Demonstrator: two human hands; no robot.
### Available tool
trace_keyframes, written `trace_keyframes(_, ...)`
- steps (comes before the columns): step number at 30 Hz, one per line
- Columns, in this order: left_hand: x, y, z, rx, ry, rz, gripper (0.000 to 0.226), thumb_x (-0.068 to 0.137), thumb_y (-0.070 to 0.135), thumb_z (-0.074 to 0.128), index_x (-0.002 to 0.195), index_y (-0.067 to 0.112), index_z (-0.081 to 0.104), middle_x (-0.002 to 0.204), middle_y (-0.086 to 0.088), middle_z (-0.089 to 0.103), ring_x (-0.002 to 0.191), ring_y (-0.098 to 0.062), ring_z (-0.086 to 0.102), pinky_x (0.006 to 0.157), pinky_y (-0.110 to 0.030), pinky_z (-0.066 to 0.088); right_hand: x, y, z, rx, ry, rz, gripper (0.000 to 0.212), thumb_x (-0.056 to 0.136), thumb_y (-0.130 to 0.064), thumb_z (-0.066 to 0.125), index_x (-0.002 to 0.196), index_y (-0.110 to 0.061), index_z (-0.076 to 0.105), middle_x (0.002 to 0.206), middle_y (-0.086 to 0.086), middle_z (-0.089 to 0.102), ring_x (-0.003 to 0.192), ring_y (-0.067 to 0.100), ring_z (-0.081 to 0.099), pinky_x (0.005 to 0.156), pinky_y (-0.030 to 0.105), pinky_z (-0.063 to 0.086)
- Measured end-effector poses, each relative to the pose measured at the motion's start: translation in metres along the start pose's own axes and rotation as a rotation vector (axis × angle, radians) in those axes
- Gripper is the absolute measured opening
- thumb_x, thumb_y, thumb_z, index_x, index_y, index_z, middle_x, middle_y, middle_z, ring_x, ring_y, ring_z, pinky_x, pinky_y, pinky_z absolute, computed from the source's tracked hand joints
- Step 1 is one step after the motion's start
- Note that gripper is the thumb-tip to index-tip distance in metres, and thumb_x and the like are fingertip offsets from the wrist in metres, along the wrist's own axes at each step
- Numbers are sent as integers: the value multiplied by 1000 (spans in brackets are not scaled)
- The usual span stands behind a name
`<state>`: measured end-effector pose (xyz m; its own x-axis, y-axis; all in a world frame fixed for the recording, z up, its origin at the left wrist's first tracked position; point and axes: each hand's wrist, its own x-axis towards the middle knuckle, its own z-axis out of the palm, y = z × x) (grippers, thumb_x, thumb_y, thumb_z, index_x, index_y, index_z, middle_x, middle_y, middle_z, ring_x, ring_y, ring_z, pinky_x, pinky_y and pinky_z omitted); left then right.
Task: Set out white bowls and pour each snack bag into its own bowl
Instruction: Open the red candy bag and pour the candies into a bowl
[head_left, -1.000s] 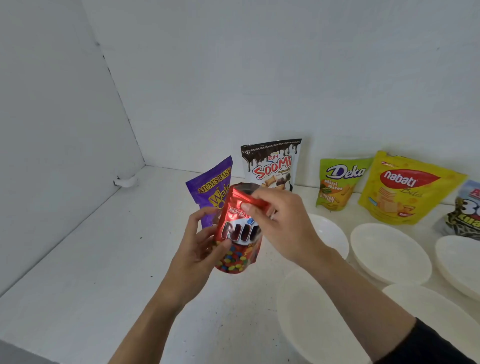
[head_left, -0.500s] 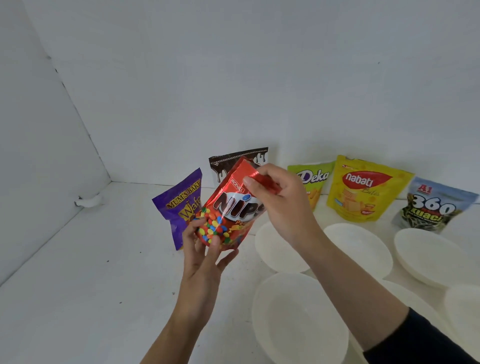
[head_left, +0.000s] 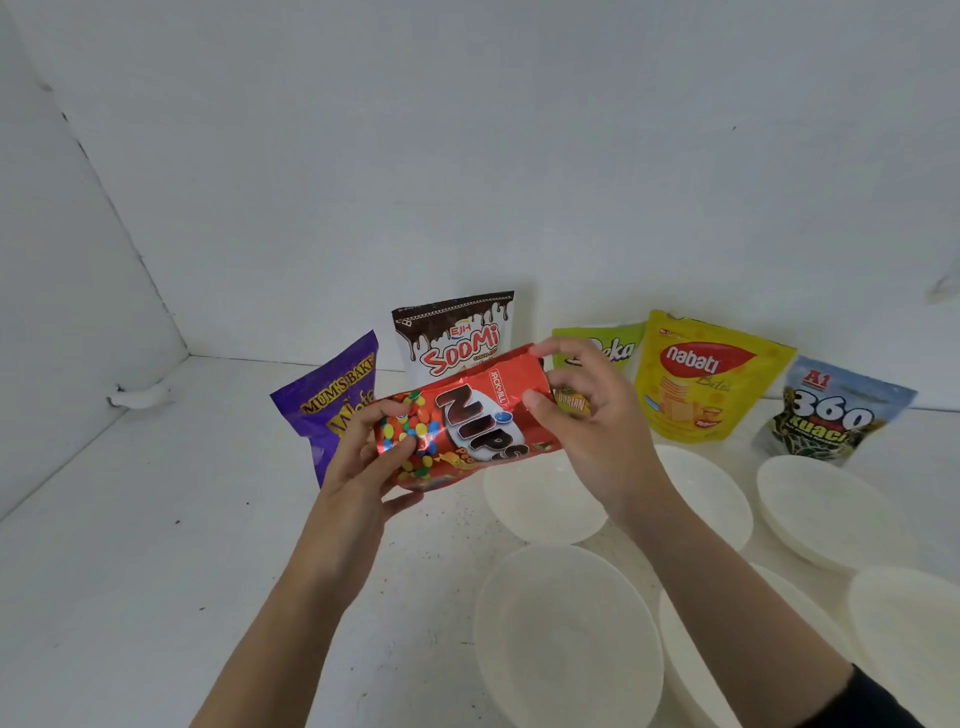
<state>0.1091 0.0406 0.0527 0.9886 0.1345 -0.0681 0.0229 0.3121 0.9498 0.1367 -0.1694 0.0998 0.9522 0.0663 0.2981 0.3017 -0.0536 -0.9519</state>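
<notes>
Both forearms reach in from 6 o'clock and meet at the centre of the view. Together they hold a red foil Nips candy bag up off the white desk. The bag lies almost level, its top end toward 3 o'clock and slightly raised. The left hand grips the bag's bottom end, thumb on the printed front and fingers wrapped round it. The right hand, wrist bent, pinches the top end between thumb and curled forefinger. Just below the bag, toward 5 o'clock, sits a round white shallow bowl. More white bowls spread from 5 to 3 o'clock. Along the wall from 9 to 3 o'clock stand a purple wafer pouch, a brown-and-white Soomi pouch, a green Deka pouch, a yellow Nabati pouch and a blue-and-black 360 Kuaci pouch.
</notes>
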Motion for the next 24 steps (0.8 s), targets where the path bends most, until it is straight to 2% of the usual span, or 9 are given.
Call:
trace_keyframes(3,3,2,1,70,29,42,25,95,26,64,115,41,64,122,17,60,114,-22,66,93,-46,58,0,12,-6,18,0,41,15,95,-10,68,107,-18,68,103,0,76,111,20,69,78,48,64)
trace_keyframes(6,8,2,4,116,64,61,27,96,28,63,119,41,61,122,18,59,113,-21,66,86,-37,59,2,19,-9,-4,-15,50,18,92,-15,72,109,-17,69,104,-3,76,110,18,70,80,46,64)
trace_keyframes(11,14,-5,14,177,84,107,29,95,25,63,122,34,58,121,21,55,111,-17,63,63,-17,58,14,38,-13,-43,16,82,18,89,-17,76,106,-18,69,103,-1,75,109,18,70,81,43,63)
trace_keyframes(12,15,-8,16,187,84,109,27,95,25,63,120,35,58,120,22,54,111,-16,63,62,-16,58,16,42,-14,-60,23,83,17,88,-18,77,103,-21,69,101,-3,75,107,14,70,81,40,62)
trace_keyframes(14,17,-12,18,206,75,112,23,96,25,62,114,39,59,119,24,54,111,-16,62,61,-15,57,18,50,-16,-92,28,70,17,87,-18,78,99,-27,70,98,-7,74,101,2,69,76,21,57)
trace_keyframes(15,17,-15,19,219,65,112,21,96,25,62,111,41,59,119,24,54,111,-16,62,62,-16,57,19,54,-17,-84,34,67,19,86,-17,78,98,-30,70,99,-6,73,100,0,68,71,14,54)
trace_keyframes(16,17,-17,20,239,54,110,21,97,26,62,110,43,59,120,23,55,110,-16,63,64,-17,57,21,59,-19,-64,46,74,21,86,-17,78,98,-32,69,101,-3,73,103,4,68,67,13,55)
trace_keyframes(19,18,-24,22,303,50,109,22,97,27,61,111,43,59,127,18,53,109,-14,63,69,-21,58,26,70,-24,-42,91,123,21,86,-19,79,97,-35,70,106,1,73,109,15,66,65,12,55)
trace_keyframes(24,25,-26,24,310,57,94,23,97,23,60,107,44,60,126,17,52,107,-16,62,59,-14,57,31,80,-34,-44,54,144,18,84,-17,80,94,-28,71,97,-1,73,105,10,67,73,26,62)
